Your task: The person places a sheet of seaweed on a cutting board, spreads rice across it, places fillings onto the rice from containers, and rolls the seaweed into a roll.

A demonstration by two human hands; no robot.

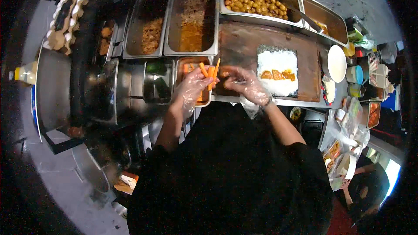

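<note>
Grasping orange sticks (216, 69) mid-frame, the clear-gloved left hand (192, 88) borders the flat brown surface (239, 41); the clear-gloved right hand (253, 88), released, overlaps its lower edge.

Carrot sticks (216, 72), partly covered by the left hand (191, 88), which also obscures the tray (204, 104) beneath. Black clothing (230, 182), truncated by the lower edge. Second person (365, 185), lower right, only partly visible.
</note>
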